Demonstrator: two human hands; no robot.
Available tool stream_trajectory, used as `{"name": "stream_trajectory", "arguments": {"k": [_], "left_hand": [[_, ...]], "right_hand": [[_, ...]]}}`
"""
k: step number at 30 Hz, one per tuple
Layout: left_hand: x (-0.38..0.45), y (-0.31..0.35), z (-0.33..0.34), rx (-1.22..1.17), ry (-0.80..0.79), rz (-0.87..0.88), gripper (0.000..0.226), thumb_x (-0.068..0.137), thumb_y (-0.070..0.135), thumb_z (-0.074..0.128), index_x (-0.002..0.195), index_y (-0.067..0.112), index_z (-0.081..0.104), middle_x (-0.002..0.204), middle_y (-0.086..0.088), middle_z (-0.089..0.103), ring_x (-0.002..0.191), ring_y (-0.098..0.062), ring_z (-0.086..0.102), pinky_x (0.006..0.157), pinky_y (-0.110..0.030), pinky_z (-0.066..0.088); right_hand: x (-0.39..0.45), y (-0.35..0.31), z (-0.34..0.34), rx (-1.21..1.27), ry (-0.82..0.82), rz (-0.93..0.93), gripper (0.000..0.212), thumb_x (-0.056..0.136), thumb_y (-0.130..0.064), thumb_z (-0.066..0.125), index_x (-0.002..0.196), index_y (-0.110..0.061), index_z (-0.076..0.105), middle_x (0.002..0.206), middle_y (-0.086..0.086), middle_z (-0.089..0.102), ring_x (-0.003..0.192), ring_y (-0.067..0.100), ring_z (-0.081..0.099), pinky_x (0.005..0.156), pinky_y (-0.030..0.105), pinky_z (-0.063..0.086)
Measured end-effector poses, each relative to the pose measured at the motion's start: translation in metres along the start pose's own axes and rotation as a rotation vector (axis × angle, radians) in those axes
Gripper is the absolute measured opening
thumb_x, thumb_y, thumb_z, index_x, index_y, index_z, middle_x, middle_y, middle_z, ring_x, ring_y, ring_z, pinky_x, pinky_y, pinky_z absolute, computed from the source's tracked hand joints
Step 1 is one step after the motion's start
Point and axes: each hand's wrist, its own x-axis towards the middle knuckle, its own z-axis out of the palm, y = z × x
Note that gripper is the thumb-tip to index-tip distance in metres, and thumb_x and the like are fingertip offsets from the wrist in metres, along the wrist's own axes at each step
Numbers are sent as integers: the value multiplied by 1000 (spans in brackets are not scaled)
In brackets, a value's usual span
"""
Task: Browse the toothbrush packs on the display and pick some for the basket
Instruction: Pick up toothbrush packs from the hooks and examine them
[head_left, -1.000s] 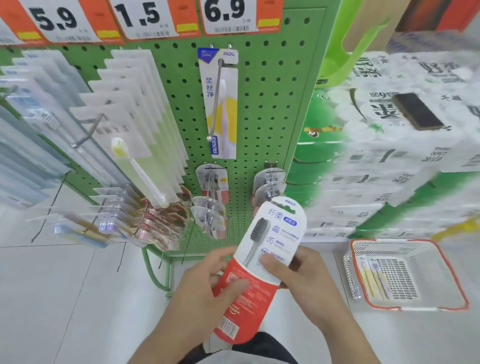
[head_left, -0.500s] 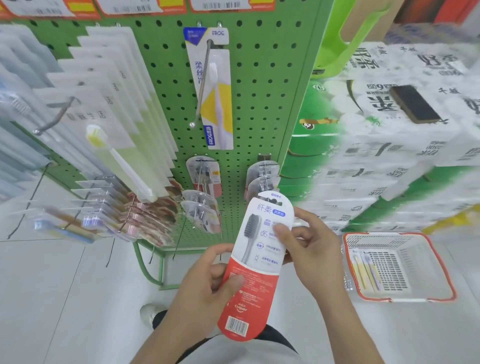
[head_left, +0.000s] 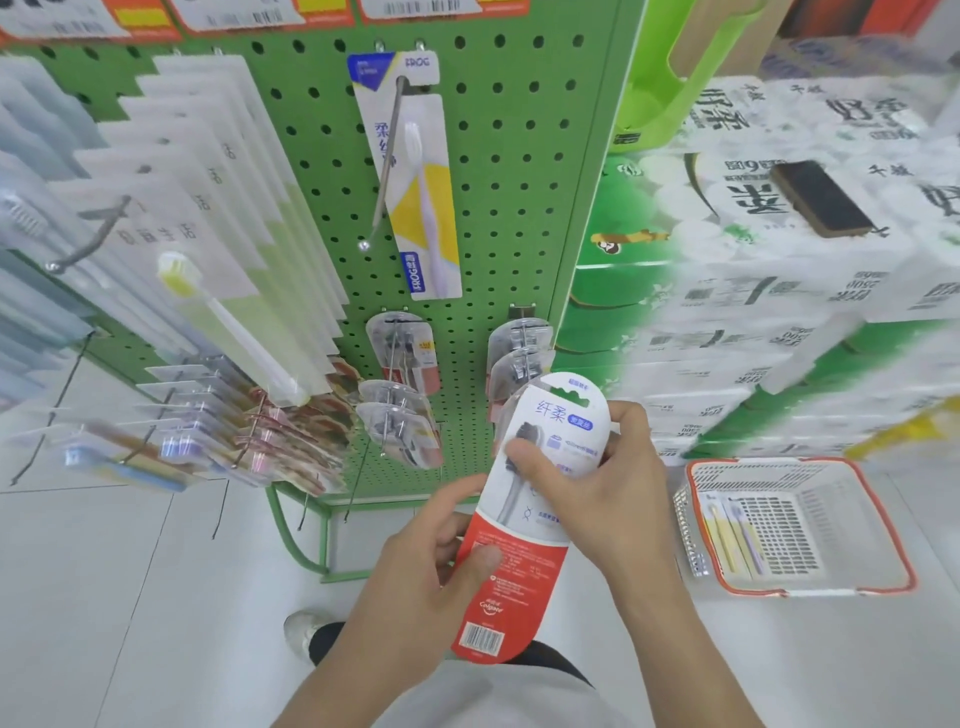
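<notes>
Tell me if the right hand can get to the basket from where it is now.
Probably yes, once it lets go. The right hand is holding the top of the red-and-white pack along with the left hand. The basket sits on the floor to its right, open-topped, with nothing between them.

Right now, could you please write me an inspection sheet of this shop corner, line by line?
Surface: white tiled floor; green pegboard display stands on it.
Job's things: red-and-white toothbrush pack held in both hands; orange-rimmed basket on the floor to the right, a few toothbrushes inside; Frog pack and more packs hang on hooks.
Clutter: dark block lying on stacked tissue packs.
Hands: left hand grips the pack's red lower half; right hand pinches its upper half.
Cables: nothing seen.
Surroundings: price labels above the board.
</notes>
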Motion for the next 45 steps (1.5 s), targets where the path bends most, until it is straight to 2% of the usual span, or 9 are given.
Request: {"name": "stream_trajectory", "arguments": {"k": [7,12,17,23,31,36,40,43,45], "left_hand": [[-4,2,-3,-54,51,-6,47,90,29,67,133,40,52,110,6,76,101,-18,73,88,-39,60],[-4,7,-9,-114,132,2,41,96,11,59,132,29,53,107,8,77,96,-17,75,73,-22,58],[-4,18,-17,-99,70,7,51,97,9,58,138,36,44,111,15,75,100,-10,73,77,-19,57],[-8,14,-20,-106,-4,-22,70,95,7,64,147,40,31,114,7,75,100,-19,74,82,-30,60],[-10,10,-30,-22,269,-79,38,83,39,69,119,39,56,90,16,77,79,-9,75,63,-21,59],[-20,11,-49,63,321,-112,35,86,55,55,110,32,66,91,7,78,78,-15,76,75,-48,62],[-25,16,-51,193,527,-3,43,88,42,68,128,40,51,102,31,70,87,1,70,72,-17,57],[-33,17,-44,309,715,172,59,88,44,71,141,34,45,128,25,59,117,3,58,93,-17,48],[-37,23,-38,182,660,205,64,85,50,70,141,30,48,131,21,62,121,-1,60,97,-17,48]], "right_hand": [[1,1,-3,119,-156,-18,61,66,-23,95,106,-36,50,84,-11,75,71,0,71,54,15,51],[6,4,-8,-25,-456,-140,103,64,-17,97,136,-52,33,100,-24,73,91,5,71,68,21,56],[13,4,0,253,-342,-187,58,76,-14,82,126,-32,59,81,-3,77,61,11,67,58,32,60],[8,13,18,442,-211,-112,38,82,-21,73,119,-17,67,87,5,78,72,23,71,62,33,59],[2,23,24,302,-690,-176,80,76,-10,85,142,-37,48,114,10,73,95,42,72,75,69,55],[-8,21,38,379,-742,-188,60,78,-12,84,130,-34,65,98,13,76,77,28,70,69,46,60],[-18,16,53,313,-564,-293,31,73,-12,84,99,-26,76,92,3,78,70,17,67,60,37,59],[-25,14,67,264,-382,-503,28,73,-6,85,90,-26,75,82,-6,73,69,12,66,65,20,53],[-29,16,75,211,-324,-705,38,71,6,86,89,-25,74,81,-11,65,72,9,63,71,16,47]]}}
